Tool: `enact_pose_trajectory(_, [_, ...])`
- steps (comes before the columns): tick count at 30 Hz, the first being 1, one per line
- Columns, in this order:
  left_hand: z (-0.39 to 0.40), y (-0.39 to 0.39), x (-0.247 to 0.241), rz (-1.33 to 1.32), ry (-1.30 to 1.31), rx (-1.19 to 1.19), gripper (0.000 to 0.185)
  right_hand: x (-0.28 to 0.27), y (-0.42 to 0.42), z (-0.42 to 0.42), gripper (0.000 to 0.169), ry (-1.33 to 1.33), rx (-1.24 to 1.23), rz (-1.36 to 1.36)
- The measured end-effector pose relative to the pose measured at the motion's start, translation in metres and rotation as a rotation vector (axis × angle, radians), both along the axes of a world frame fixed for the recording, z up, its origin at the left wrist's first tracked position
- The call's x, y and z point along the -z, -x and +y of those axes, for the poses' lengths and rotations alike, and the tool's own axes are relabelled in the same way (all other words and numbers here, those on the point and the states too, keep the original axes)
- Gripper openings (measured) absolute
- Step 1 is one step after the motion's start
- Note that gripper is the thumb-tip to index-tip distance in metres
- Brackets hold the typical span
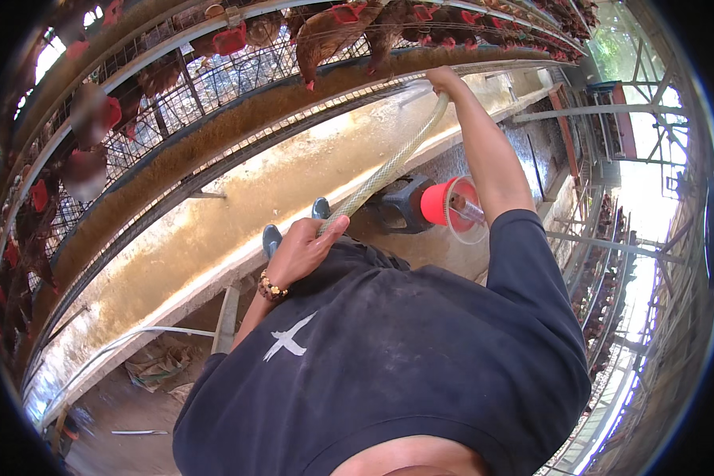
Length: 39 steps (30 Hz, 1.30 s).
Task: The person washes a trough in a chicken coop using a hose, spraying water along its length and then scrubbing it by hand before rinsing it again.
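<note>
My left hand (pixel 309 244), with a beaded bracelet (pixel 272 288) at the wrist, is wrapped around a translucent braided hose (pixel 387 165) in front of my waist. The hose runs up and away to my right hand (pixel 444 81), which grips it at the far end, close under the wire egg rack (pixel 392 84) of the hen cages. Pale blur shows just left of that hand; whether it is water I cannot tell. Below the cages stretches a wet, brown-stained concrete surface (pixel 262 196). The hose's tail past my left hand is hidden.
Brown hens (pixel 333 35) stand in wire cages behind a long feed trough (pixel 214 119) holding feed. Near my right arm are a black plastic stool (pixel 401 202) and a red bucket (pixel 435 203) with a clear container. My dark boots (pixel 272 239) stand by the concrete ledge (pixel 178 300). A thin white pipe (pixel 172 329) crosses lower left.
</note>
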<state>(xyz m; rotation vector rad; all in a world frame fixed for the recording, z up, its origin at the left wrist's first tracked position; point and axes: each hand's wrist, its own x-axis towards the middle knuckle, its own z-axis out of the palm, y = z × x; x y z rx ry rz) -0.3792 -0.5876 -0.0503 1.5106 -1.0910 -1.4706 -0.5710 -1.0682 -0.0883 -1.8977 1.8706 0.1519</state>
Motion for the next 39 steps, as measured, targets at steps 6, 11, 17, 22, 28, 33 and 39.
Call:
enact_pose_trajectory(6, [-0.001, -0.004, -0.003, -0.009, -0.027, 0.032, 0.074, -0.019, -0.006, 0.028, 0.019, -0.074, 0.042, -0.189])
enact_pose_trajectory(11, [-0.002, -0.004, -0.004, -0.023, -0.022, 0.057, 0.074, -0.033, 0.002, 0.043, 0.021, -0.056, 0.057, -0.216])
enact_pose_trajectory(17, [-0.005, -0.004, -0.007, -0.023, -0.042, 0.075, 0.073, -0.023, 0.021, 0.029, 0.023, 0.030, 0.101, -0.181])
enact_pose_trajectory(22, [-0.007, 0.000, -0.004, -0.018, -0.042, 0.103, 0.074, -0.015, 0.043, 0.019, 0.025, 0.115, 0.127, -0.151])
enact_pose_trajectory(28, [-0.009, 0.001, 0.004, -0.041, -0.044, 0.107, 0.077, -0.037, 0.030, 0.046, 0.021, 0.076, 0.119, -0.230])
enact_pose_trajectory(33, [-0.010, 0.005, 0.008, -0.029, -0.051, 0.134, 0.078, -0.044, 0.039, 0.053, 0.021, 0.184, 0.122, -0.219])
enact_pose_trajectory(39, [-0.010, 0.007, 0.008, 0.007, -0.026, 0.135, 0.077, -0.044, 0.047, 0.044, 0.021, 0.170, 0.127, -0.154])
